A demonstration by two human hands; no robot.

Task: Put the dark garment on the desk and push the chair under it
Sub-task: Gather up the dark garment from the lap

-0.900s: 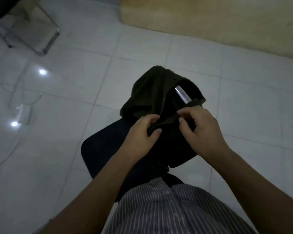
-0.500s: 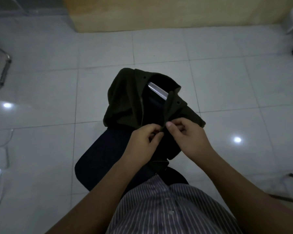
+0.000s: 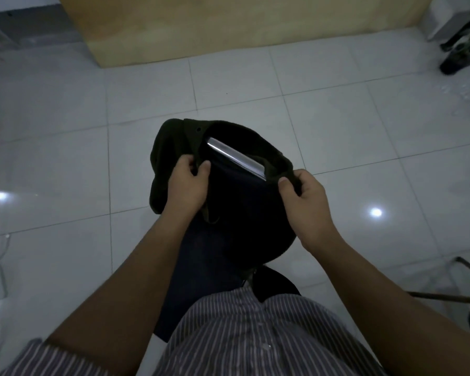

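Garment (image 3: 174, 147), dark, hangs draped over the backrest of a chair (image 3: 209, 256), whose chrome top bar (image 3: 236, 158) shows through the opened collar. Left hand (image 3: 186, 183) has its fingers (image 3: 204, 168) closed on the garment's left edge; right hand (image 3: 305, 196) has its fingers closed on the right edge, the two hands held apart. Chair stands on the white tiled floor (image 3: 337, 118), well apart from the wooden panel (image 3: 228, 23) at the far side. Striped shirt (image 3: 255, 335) fills the near edge.
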